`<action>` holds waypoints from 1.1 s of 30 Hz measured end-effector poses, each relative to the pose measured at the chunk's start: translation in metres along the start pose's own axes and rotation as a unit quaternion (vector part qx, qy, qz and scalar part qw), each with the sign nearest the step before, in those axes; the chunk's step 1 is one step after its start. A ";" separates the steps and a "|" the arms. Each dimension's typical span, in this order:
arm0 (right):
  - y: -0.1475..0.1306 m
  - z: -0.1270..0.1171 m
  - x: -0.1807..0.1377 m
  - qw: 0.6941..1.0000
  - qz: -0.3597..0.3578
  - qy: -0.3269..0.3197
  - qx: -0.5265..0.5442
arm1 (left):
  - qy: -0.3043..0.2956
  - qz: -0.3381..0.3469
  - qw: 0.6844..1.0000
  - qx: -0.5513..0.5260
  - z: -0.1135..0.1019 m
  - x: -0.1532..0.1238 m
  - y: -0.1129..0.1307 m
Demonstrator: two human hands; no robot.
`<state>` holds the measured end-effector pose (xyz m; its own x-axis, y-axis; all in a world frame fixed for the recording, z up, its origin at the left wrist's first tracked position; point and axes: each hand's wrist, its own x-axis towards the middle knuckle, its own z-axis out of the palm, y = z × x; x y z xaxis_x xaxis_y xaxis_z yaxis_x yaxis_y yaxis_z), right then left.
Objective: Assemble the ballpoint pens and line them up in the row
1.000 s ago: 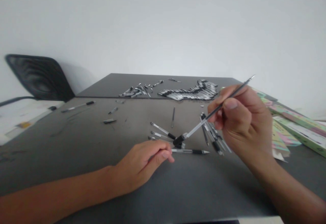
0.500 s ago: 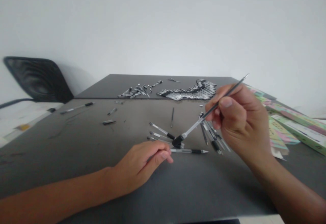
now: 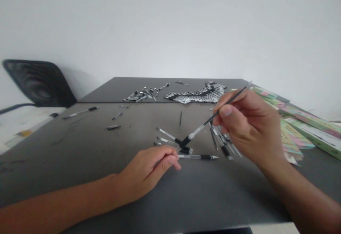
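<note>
My left hand (image 3: 156, 166) rests low over the table, its fingers pinched round the tip end of a clear pen barrel with a black grip (image 3: 185, 142). The barrel tilts up to the right. In my right hand (image 3: 246, 120), a thin pen refill (image 3: 198, 130) is held between thumb and fingers, dark along most of its length with a clear tail. That tail enters the barrel's open end, and the refill's metal point sticks up beyond my fingers. Just under the barrel lie pen parts with black grips (image 3: 167, 133) and a pen (image 3: 198, 157) with a pointed tip.
Loose refills and barrels (image 3: 221, 138) lie beside my right hand. Farther back are a long row of pens (image 3: 199, 95) and a scattered heap of pen parts (image 3: 142, 94). Green and pink cartons (image 3: 311, 134) line the right edge. A black chair (image 3: 39, 81) stands at left.
My right hand has moved slightly down and left, and the refill has slid deeper into the barrel, leaving less of its clear tail showing. My left hand has stayed almost still.
</note>
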<state>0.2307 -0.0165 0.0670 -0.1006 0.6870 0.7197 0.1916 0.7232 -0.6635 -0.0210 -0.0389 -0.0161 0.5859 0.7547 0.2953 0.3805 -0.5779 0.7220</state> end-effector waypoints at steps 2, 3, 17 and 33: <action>0.002 0.002 -0.002 0.999 -0.001 -0.030 -0.018 | 0.005 -0.003 1.000 -0.005 0.001 0.001 0.000; 0.003 0.003 -0.004 0.999 0.001 -0.045 -0.028 | 0.006 -0.005 1.000 -0.006 0.001 0.001 0.000; 0.056 -0.106 0.043 0.906 0.140 -0.121 -0.382 | 0.008 -0.025 1.000 -0.015 0.001 -0.002 -0.003; 0.142 -0.198 0.037 0.711 0.393 -0.337 -0.475 | 0.008 -0.031 0.999 -0.020 0.003 -0.004 -0.008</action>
<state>0.4478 0.0974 0.0402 0.0180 0.9621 -0.2722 0.9886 -0.0578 -0.1387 -0.0242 -0.0379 -0.0251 0.5503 0.7937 0.2591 0.3862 -0.5171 0.7639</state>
